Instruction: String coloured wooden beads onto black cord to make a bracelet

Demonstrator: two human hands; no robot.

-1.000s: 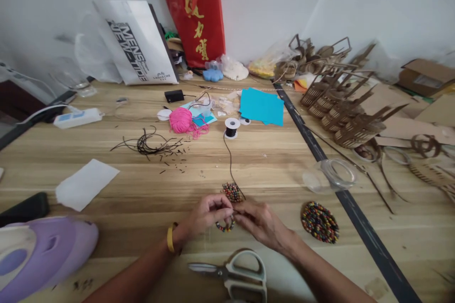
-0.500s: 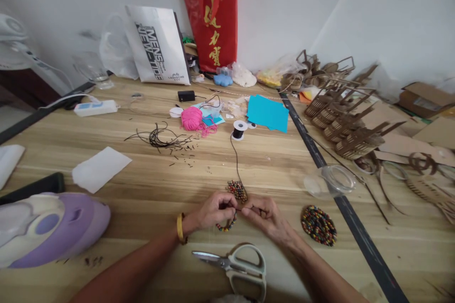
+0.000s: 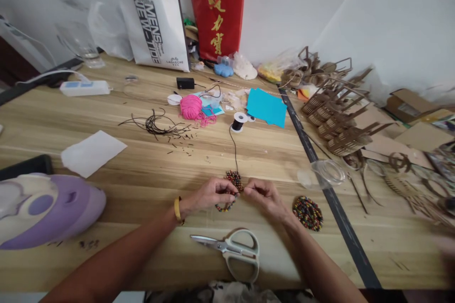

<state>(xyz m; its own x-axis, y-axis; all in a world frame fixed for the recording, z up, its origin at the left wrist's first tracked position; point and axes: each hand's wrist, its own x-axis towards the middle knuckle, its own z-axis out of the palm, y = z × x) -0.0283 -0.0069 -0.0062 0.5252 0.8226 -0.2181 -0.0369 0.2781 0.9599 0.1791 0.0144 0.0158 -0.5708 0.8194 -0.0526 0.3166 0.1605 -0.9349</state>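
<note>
Black cord (image 3: 235, 151) has shifted left relative to the bead heap (image 3: 233, 178). Your left hand (image 3: 212, 193) pinches a round beaded loop (image 3: 225, 209) in a closed grip; your right hand (image 3: 264, 195), fingertips together, holds a thin strand (image 3: 241, 192) above the wood-grained surface (image 3: 273, 165).

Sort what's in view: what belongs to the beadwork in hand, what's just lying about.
Likely in the job:
- bead loop
- bead pile
- black cord
- cord spool
- scissors

Apparently just lying about:
- pink yarn
- blue sheets
- woven baskets
- red bag
- purple-and-white appliance
</note>
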